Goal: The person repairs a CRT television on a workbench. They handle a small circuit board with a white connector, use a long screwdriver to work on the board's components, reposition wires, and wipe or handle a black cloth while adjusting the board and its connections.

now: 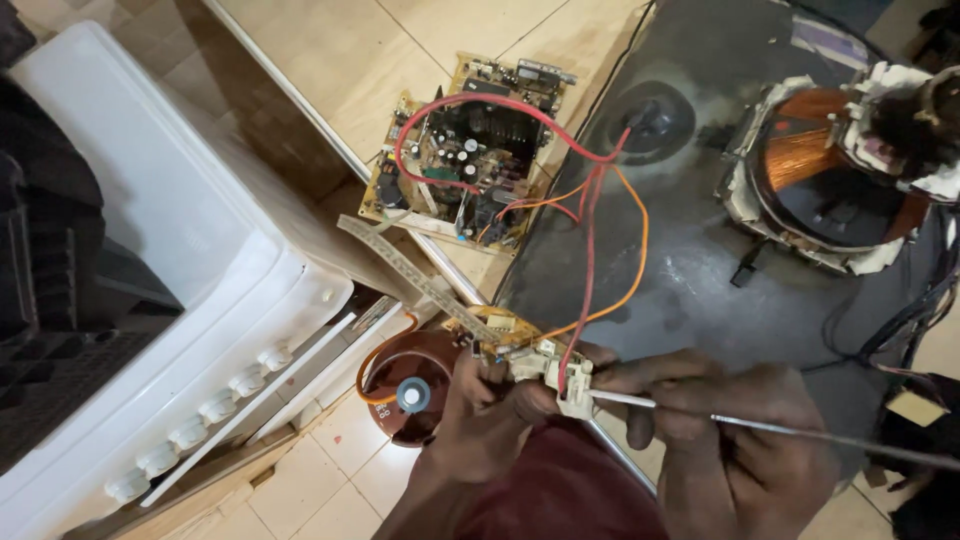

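Currently your left hand pinches a small yellow circuit board with a white plastic connector block, fingers closed tight around its lower edge, just above your lap. Your right hand is wrapped shut on a thin grey metal rod tool, its pale tip touching the white block.

Red and orange wires run up from the small board toward the black suction-cap fitting on the dark grey picture tube, and across to the larger yellow circuit board lying on the beige tiled floor. A copper-wound deflection yoke sits on the tube's neck. A brown round spool lies beside your left hand; a white plastic appliance casing stands at left.

Judgement: step in hand is working the tip at the connector. Next move calls for a steady board and light pressure, keeping the tip off neighbouring wires.
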